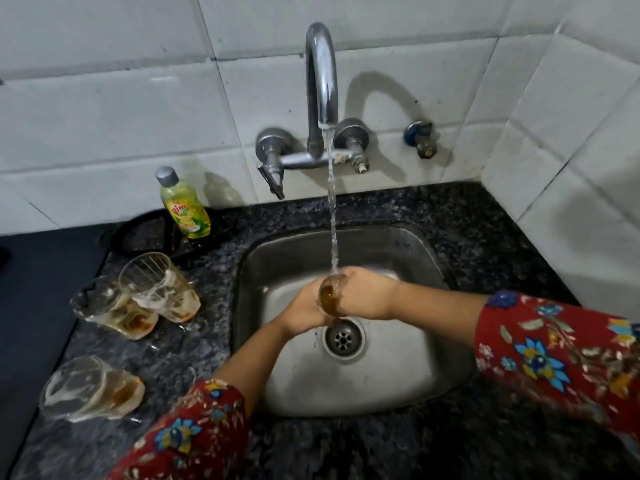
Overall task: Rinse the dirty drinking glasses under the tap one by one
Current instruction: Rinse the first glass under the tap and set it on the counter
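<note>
A drinking glass point(329, 294) with brown liquid inside is held upright under the running tap point(322, 74), over the steel sink point(398, 375). My left hand point(301, 311) grips it from the left and my right hand point(367, 294) grips it from the right. The stream of water falls into the glass's mouth. Three dirty glasses stand on the counter left of the sink: a tall one point(159, 287), a shorter one point(110, 310) beside it, and one nearer to me point(90, 389). All three carry brownish residue.
A yellow dish soap bottle point(183, 206) stands on a dark tray point(145, 237) behind the glasses. The sink drain point(343, 339) lies just below my hands. Dark granite counter point(485, 237) surrounds the sink; tiled walls close the back and right.
</note>
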Motion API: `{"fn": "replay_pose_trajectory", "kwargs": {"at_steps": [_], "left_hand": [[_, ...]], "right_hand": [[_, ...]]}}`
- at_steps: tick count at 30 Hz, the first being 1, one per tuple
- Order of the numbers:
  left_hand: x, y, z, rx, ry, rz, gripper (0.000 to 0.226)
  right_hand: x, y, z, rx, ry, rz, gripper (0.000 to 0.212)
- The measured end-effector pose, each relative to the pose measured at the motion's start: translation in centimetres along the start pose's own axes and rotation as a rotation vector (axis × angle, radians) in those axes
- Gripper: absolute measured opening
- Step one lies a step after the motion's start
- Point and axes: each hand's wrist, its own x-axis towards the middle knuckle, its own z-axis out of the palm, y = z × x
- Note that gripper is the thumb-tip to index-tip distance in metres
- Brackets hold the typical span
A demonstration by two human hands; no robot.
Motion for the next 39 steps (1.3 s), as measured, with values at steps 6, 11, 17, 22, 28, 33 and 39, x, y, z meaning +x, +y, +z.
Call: {"fn": "replay_pose_trajectory", "kwargs": {"at_steps": [6, 11, 17, 22, 28, 33, 39], "left_hand": [[0.6, 0.8, 1.3, 0.158, 0.240, 0.099, 0.033], [0.3, -0.1, 0.3, -0.040, 0.052, 0.002, 0.064], [-2.2, 0.0, -0.6, 0.532, 0.188, 0.060, 0.024], [-4.5, 0.3, -3.2, 0.953, 0.126, -0.017, 0.034], [-4.0, 1.9, -3.4, 1.412, 0.052, -0.017, 0.050], [-2.9, 4.0, -2.6, 1.654, -0.010, -0.047, 0.051], [-1.7, 2.9, -3.8, 1.087, 0.093, 0.032, 0.041]], "right_hand": [[1.5, -1.8, -0.3, -0.132, -0.070, -0.010, 0.025], [0.8, -0.2, 0.8, -0.186, 0.078, -0.067, 0.026], [-0.3, -4.6, 1.8, 1.117, -0.080, 0.255, 0.042], [-3.5, -1.9, 1.4, 1.537, -0.103, 0.454, 0.028], [-3.9, -0.7, 2.8, 1.590, 0.093, 0.706, 0.027], [-3.6, -1.7, 2.5, 1.512, 0.087, 0.641, 0.021], [-2.9, -2.3, 3.3, 1.179, 0.437, 0.316, 0.033]]}}
